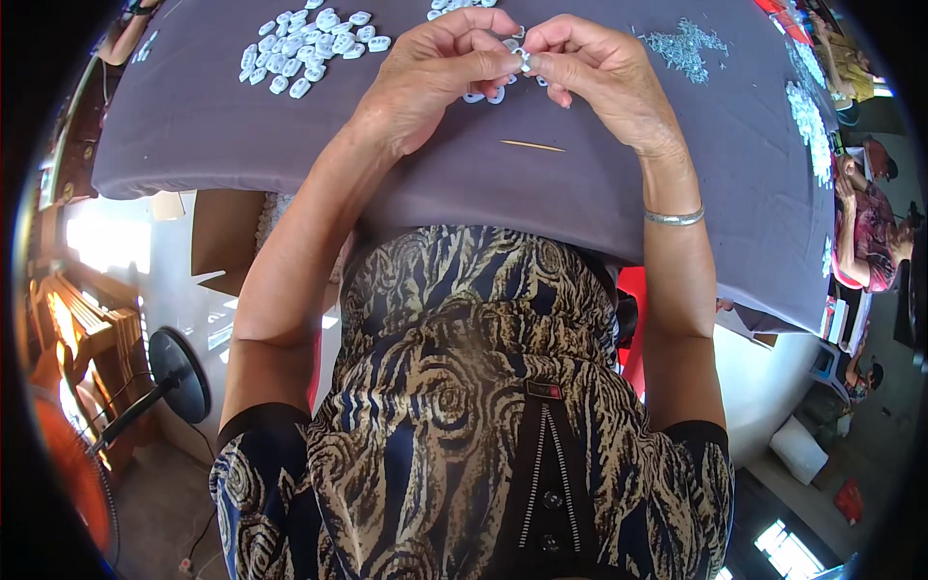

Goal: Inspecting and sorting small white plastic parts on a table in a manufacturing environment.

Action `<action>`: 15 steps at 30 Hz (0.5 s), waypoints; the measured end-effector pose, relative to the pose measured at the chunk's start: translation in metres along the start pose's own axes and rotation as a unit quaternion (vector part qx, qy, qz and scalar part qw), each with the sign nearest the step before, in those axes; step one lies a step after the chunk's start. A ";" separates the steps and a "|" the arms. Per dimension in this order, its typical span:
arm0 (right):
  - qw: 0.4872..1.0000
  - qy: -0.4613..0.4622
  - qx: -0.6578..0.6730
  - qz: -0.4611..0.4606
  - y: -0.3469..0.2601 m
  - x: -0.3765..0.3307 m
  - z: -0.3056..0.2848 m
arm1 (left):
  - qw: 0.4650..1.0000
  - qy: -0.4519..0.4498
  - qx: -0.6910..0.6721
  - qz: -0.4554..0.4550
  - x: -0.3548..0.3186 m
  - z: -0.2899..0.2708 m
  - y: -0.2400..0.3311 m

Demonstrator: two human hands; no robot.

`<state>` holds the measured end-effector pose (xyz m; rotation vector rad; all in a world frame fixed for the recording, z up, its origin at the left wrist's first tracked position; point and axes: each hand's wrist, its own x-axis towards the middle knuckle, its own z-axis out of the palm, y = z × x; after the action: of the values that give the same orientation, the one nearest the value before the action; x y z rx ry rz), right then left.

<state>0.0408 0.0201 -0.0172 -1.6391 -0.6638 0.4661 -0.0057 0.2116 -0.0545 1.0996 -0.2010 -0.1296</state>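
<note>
Both my hands meet over a grey-purple cloth-covered table [193, 126]. My left hand [435, 72] and my right hand [590, 68] pinch one small white plastic piece [523, 60] between their fingertips. More small white pieces [488, 96] lie just under my fingers. A thin wooden stick [532, 146] lies on the cloth below my hands. A silver bangle [674, 217] circles my right wrist.
A pile of white oval pieces [309, 48] lies at the upper left and a heap of small metal parts [686, 43] at the upper right. Another person [870, 232] sits at the table's right side. A cardboard box [227, 242] and a fan [179, 372] stand lower left.
</note>
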 end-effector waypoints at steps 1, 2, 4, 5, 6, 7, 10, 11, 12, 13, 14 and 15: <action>1.000 -0.002 0.020 -0.012 0.001 0.000 -0.001 | 1.000 -0.001 -0.018 -0.013 0.000 0.001 0.000; 1.000 -0.004 0.021 -0.012 0.001 0.001 0.000 | 1.000 0.000 -0.018 -0.013 0.005 -0.005 -0.005; 0.996 -0.035 0.072 -0.043 -0.002 0.003 0.003 | 0.940 -0.241 -0.009 0.242 0.020 -0.019 -0.017; 0.996 -0.033 0.072 -0.042 -0.002 0.002 0.004 | 0.940 -0.243 -0.010 0.241 0.021 -0.016 -0.016; 0.996 -0.036 0.067 -0.044 -0.002 0.001 0.004 | 0.944 -0.245 -0.019 0.220 0.020 -0.014 -0.014; 0.996 -0.038 0.062 -0.046 -0.001 0.001 0.005 | 0.948 -0.247 -0.029 0.199 0.018 -0.012 -0.013; 1.000 0.011 -0.001 -0.005 0.002 0.001 0.006 | 0.997 -0.014 -0.019 -0.073 -0.004 0.002 0.006; 1.000 0.010 -0.001 -0.006 0.002 0.002 0.007 | 0.997 -0.013 -0.019 -0.072 -0.006 0.003 0.006; 1.000 0.018 -0.003 -0.008 0.002 0.003 0.008 | 0.999 0.007 0.013 -0.043 -0.007 0.005 0.006; 1.000 0.026 -0.006 -0.011 0.002 0.004 0.008 | 0.999 0.027 0.045 -0.015 -0.007 0.007 0.005; 1.000 0.026 -0.006 -0.011 0.004 0.005 0.008 | 0.999 0.027 0.045 -0.015 -0.006 0.008 0.003; 0.998 0.055 -0.011 -0.010 0.006 0.005 0.006 | 0.998 0.026 0.049 0.006 -0.004 0.009 0.001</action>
<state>0.0417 0.0279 -0.0242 -1.6653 -0.6052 0.3514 -0.0120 0.2054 -0.0497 1.1974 -0.1694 -0.0818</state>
